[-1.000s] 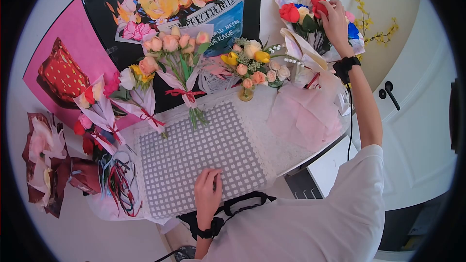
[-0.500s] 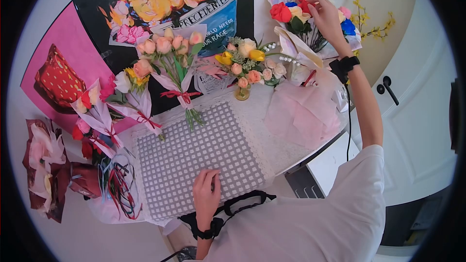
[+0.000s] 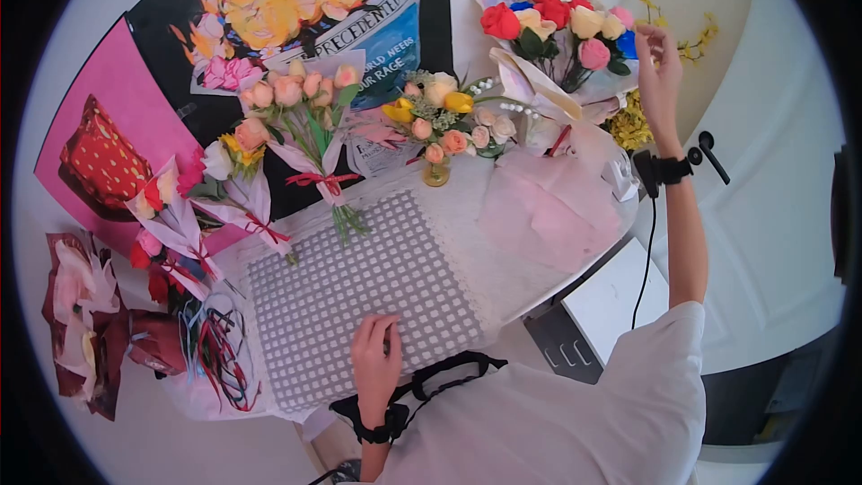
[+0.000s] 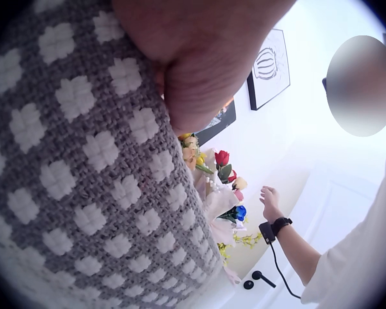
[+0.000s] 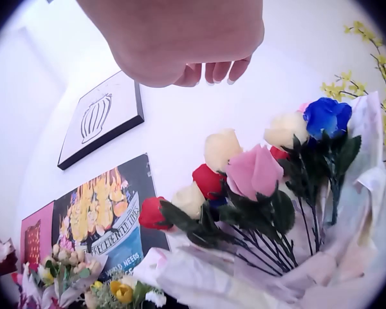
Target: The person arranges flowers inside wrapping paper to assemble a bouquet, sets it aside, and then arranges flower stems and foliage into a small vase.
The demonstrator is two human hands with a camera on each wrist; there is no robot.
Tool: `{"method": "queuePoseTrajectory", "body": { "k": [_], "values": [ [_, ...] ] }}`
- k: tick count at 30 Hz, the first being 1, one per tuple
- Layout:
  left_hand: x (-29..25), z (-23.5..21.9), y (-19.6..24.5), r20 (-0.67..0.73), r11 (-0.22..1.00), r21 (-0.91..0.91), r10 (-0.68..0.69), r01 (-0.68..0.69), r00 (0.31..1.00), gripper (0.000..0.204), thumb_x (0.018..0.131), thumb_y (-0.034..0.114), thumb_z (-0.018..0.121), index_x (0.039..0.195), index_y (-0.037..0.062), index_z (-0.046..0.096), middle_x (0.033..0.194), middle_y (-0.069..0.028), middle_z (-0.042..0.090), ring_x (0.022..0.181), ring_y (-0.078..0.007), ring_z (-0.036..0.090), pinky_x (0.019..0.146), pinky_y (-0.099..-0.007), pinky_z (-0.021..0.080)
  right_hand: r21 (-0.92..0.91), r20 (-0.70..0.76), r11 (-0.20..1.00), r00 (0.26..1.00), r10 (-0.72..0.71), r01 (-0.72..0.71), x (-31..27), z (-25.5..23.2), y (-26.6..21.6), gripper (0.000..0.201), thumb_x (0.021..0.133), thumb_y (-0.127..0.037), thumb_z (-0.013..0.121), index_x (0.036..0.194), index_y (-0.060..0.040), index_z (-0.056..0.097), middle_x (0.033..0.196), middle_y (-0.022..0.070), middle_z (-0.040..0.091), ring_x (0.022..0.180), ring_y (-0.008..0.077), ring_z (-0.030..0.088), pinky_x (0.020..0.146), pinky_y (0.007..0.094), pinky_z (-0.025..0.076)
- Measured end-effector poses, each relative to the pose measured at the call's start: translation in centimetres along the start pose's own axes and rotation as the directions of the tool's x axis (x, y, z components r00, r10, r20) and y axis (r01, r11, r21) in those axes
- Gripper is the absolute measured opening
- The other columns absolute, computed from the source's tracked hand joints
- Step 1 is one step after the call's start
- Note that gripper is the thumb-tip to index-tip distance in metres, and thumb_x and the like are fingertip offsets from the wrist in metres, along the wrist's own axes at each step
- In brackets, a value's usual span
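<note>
My right hand (image 3: 660,81) is raised at the right side of a large wrapped bouquet. In the head view it overlaps the edge of a blue rose (image 3: 628,44); the right wrist view has it above the flowers, fingers bent loosely around nothing. Red roses (image 3: 500,22), cream roses (image 3: 586,22) and a pink rose (image 3: 593,55) fill the bouquet's pale wrapping paper (image 5: 212,283). Near the front edge of the table, my left hand (image 3: 377,364) rests on a grey cloth with white squares (image 3: 359,278), its fingers loosely bent and empty.
Wrapped peach roses (image 3: 305,90) and smaller bouquets (image 3: 180,224) stand at the back left. A small glass vase (image 3: 435,172) of flowers is mid-table, left of pink tulle (image 3: 548,211). Ribbons (image 3: 220,350) lie at the left. A door handle (image 3: 712,157) is beyond my right arm.
My right hand has left the red rose at the top of the bouquet and moved right and down beside the blue rose. My left hand stays on the cloth. The head view has shifted slightly.
</note>
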State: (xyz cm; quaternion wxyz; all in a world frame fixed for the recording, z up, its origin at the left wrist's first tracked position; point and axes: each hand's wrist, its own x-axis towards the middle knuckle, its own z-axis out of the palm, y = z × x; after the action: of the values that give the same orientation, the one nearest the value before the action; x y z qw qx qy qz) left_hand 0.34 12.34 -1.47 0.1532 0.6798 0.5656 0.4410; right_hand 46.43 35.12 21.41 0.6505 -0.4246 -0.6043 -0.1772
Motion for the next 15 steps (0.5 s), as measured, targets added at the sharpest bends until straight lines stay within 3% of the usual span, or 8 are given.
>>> {"method": "queuePoseTrajectory", "body": {
  "k": [5,7,10,11,13,14,15],
  "values": [
    [0.0,0.3,0.1,0.026,1.0,-0.016,-0.01,0.011,1.0,0.015,0.088,-0.005,0.063,0.102,0.0,0.067,0.096,-0.0106,0.061,0.074,-0.024,0.061,0.071,-0.0358,0.049,-0.069,0.072,0.987,0.986,0.148,-0.143,-4.0,-0.6,0.6,0.018,0.094,-0.013,0.067,0.106,-0.0014,0.063,0.09,0.0049,0.063,0.082,0.0128,0.06,0.069,0.0293,0.049],
    [-0.1,0.3,0.0,0.017,1.0,-0.002,-0.015,0.015,1.0,0.016,0.088,-0.006,0.062,0.102,-0.0002,0.067,0.094,-0.0107,0.061,0.073,-0.0237,0.061,0.07,-0.0355,0.049,-0.104,0.285,0.991,0.952,0.109,-0.083,-5.7,0.5,1.8,0.017,0.091,-0.013,0.069,0.101,-0.0012,0.061,0.092,0.0065,0.063,0.081,0.0151,0.062,0.066,0.0308,0.049],
    [-0.3,0.4,-0.4,0.015,1.0,0.029,-0.008,0.007,1.0,0.016,0.088,-0.006,0.062,0.103,-0.0005,0.067,0.093,-0.0109,0.06,0.073,-0.0232,0.061,0.07,-0.0353,0.05,-0.088,0.35,0.991,0.928,0.128,-0.104,-5.7,2.2,2.6,0.02,0.089,-0.017,0.072,0.091,-0.001,0.061,0.085,0.0103,0.065,0.072,0.0225,0.064,0.063,0.0352,0.05],
    [-0.2,0.3,-0.3,0.015,0.999,0.032,-0.008,0.008,1.0,0.016,0.088,-0.006,0.062,0.103,-0.0005,0.067,0.093,-0.0109,0.06,0.073,-0.0232,0.061,0.07,-0.0353,0.05,-0.086,0.35,0.991,0.928,0.13,-0.106,-5.4,2.8,2.7,0.02,0.089,-0.017,0.072,0.091,-0.001,0.061,0.085,0.0103,0.065,0.072,0.0225,0.064,0.063,0.0352,0.05],
    [-0.2,0.3,0.0,0.009,1.0,0.02,-0.013,0.013,1.0,0.016,0.088,-0.006,0.062,0.103,-0.0004,0.067,0.093,-0.0108,0.06,0.072,-0.023,0.061,0.07,-0.0353,0.05,-0.322,0.257,0.944,0.954,0.154,-0.066,-4.4,3.9,3.0,0.03,0.085,-0.027,0.076,0.079,-0.0013,0.061,0.073,0.0136,0.065,0.064,0.0307,0.063,0.061,0.0399,0.05],
    [-0.2,0.4,0.1,0.007,1.0,0.022,-0.011,0.011,1.0,0.016,0.088,-0.006,0.062,0.103,-0.0004,0.067,0.093,-0.0108,0.06,0.072,-0.023,0.061,0.07,-0.0353,0.05,-0.321,0.255,0.945,0.955,0.154,-0.067,-3.9,4.6,3.1,0.03,0.085,-0.027,0.076,0.079,-0.0013,0.061,0.073,0.0136,0.065,0.064,0.0307,0.063,0.061,0.0399,0.05],
    [-0.2,0.4,0.3,0.007,0.999,0.016,-0.029,0.028,1.0,0.016,0.088,-0.006,0.062,0.103,-0.0002,0.068,0.093,-0.0107,0.06,0.072,-0.0228,0.061,0.07,-0.0352,0.05,-0.37,0.2,0.921,0.958,0.207,-0.122,-3.4,5.2,3.3,0.034,0.083,-0.03,0.078,0.076,-0.0016,0.06,0.069,0.0147,0.064,0.064,0.0332,0.063,0.06,0.0416,0.05]
  ]
}}
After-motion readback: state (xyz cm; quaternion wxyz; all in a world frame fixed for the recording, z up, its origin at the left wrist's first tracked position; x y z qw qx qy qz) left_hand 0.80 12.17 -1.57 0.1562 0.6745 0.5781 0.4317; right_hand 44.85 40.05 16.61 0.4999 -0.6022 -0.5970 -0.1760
